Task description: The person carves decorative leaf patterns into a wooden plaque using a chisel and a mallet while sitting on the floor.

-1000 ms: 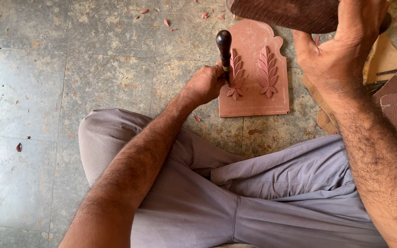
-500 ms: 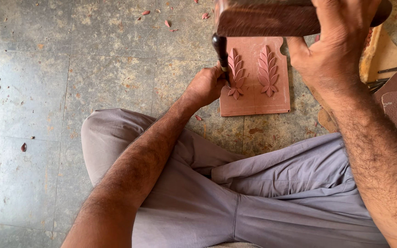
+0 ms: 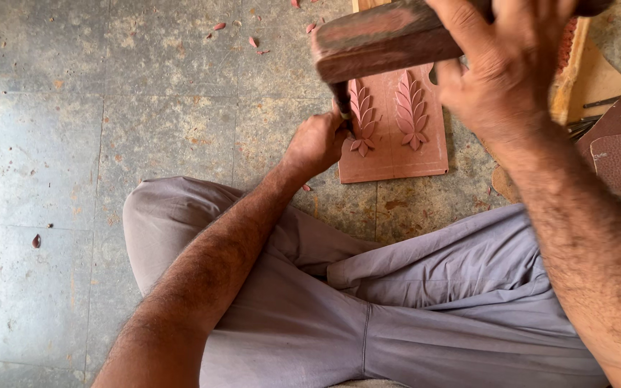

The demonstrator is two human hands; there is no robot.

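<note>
Both forearms are bare to the edge of the picture, with no sleeve, watch or band in sight, and both are covered in dark hair that thins out toward the wrists. The left hand [image 3: 315,146] and the right hand [image 3: 508,68] wear no gloves and no rings (as far as the visible fingers show). The legs are clothed in loose trousers [image 3: 368,302] of a pale grey-lilac cloth, soft and creased, gathered in deep folds, with a stitched seam running down the middle of the near part.
</note>
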